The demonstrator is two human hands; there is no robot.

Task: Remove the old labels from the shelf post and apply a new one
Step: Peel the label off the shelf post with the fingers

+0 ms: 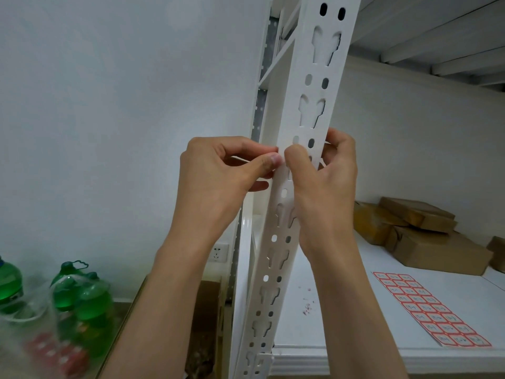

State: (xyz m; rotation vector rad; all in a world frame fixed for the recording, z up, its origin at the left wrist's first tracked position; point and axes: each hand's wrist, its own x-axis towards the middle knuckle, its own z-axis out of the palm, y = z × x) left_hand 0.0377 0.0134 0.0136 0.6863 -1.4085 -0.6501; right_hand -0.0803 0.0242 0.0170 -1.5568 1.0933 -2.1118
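Note:
A white perforated shelf post (pixel 314 88) runs up the middle of the view. My left hand (pixel 224 170) is at the post's left edge, thumb and forefinger pinched together on something small that I cannot make out. My right hand (pixel 322 176) grips the post from the right, fingers curled behind it and the thumb pressing on its front face next to my left thumb. A sheet of red-bordered labels (pixel 429 310) lies on the white shelf board (pixel 341 324) at the lower right. Small reddish scraps (pixel 307 307) lie on the board near the post.
Several brown cardboard parcels (pixel 418 233) are stacked at the back right of the shelf. Green bottles (pixel 79 296) in plastic wrap stand on the floor at lower left, beside an open cardboard box (pixel 202 310). A wall socket (pixel 220 253) is behind my left forearm.

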